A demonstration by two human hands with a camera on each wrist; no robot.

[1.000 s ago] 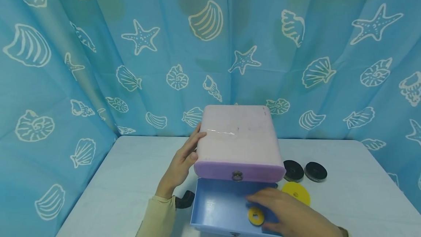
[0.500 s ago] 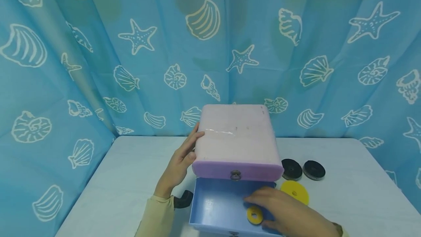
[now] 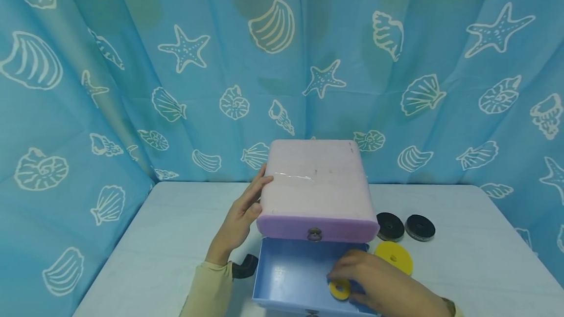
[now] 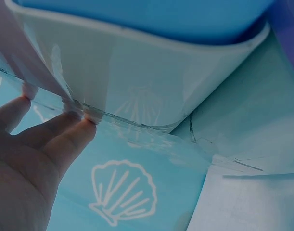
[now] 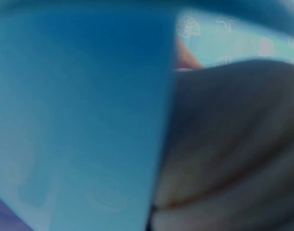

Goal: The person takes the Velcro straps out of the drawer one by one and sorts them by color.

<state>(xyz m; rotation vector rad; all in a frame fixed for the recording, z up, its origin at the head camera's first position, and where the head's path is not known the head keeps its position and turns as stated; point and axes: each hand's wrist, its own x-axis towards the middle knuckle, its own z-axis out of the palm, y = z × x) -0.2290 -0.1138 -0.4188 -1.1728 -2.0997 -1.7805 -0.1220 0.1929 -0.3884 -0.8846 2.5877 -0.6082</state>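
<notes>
A small chest with a pale pink top (image 3: 317, 180) and a purple upper drawer front (image 3: 282, 228) stands on the table. Below, its blue drawer (image 3: 286, 278) is pulled out. My left hand (image 3: 240, 221) rests against the chest's left side; in the left wrist view, fingertips (image 4: 84, 126) touch its glossy wall. My right hand (image 3: 374, 278) reaches into the blue drawer, fingers and thumb curled at the edges of a small yellow ring (image 3: 339, 289), partly covering it. The right wrist view is blurred: blue drawer wall (image 5: 79, 120) and part of the hand (image 5: 233, 144), with the ring hidden.
Right of the chest lie two black discs, the nearer one (image 3: 390, 227) beside the other (image 3: 420, 228). A larger yellow disc (image 3: 396, 257) lies in front of them, beside my right hand. A black bent piece (image 3: 245, 267) sits left of the drawer. A shell-patterned curtain (image 3: 198, 87) hangs behind.
My right hand's fingers have closed in on the yellow ring and now cover its upper edge. The left hand stays on the chest. The whole view has shifted slightly.
</notes>
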